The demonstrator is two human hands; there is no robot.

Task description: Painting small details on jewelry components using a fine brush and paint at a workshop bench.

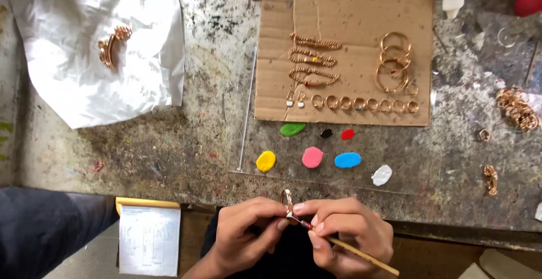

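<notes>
While the left hand [240,231] pinches a gold ring [287,200] at bottom centre, the right hand [347,231] has its fingers pressed around a thin wooden tool [355,251] touching it. On the cardboard [350,8] up top, bracelets, bangles and a ring row look finished; loose gold pieces [516,107] at right look untouched. Coloured blobs [312,157] sit between.

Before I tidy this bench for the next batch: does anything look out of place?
Mostly neat rows on the cardboard. Strays: a tangled heap of rings and two loose pieces lie off it at the right.
</notes>
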